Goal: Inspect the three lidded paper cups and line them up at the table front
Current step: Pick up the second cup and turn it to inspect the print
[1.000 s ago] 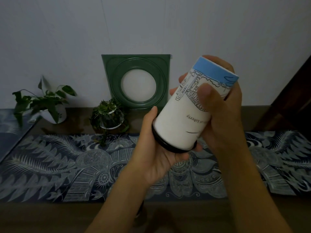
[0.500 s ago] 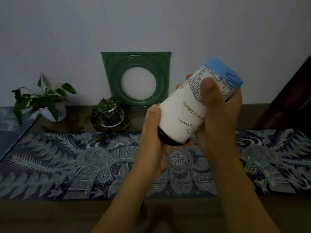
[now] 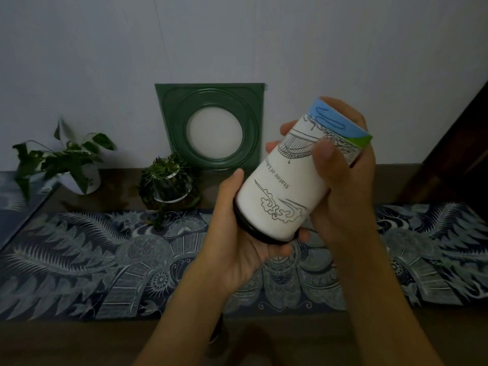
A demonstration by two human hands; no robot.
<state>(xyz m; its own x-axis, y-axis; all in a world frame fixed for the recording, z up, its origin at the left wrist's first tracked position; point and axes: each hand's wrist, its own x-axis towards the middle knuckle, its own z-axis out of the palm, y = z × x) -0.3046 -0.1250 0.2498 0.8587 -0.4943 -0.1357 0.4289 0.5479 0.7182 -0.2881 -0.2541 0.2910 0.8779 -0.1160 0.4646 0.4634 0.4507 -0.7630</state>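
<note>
White paper cup [image 3: 290, 180] rotated further since earlier, inverted, gripped by both hands, left [image 3: 237, 249], right [image 3: 343, 186].

White blue-banded cup [image 3: 280, 191], black lid [image 3: 248, 228]

left hand [image 3: 237, 249] hides most of the cup's black lid [image 3: 247, 228].

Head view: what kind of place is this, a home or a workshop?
Probably a home: a side table against a wall with a patterned runner, two potted plants, and a green frame leaning behind.
</note>
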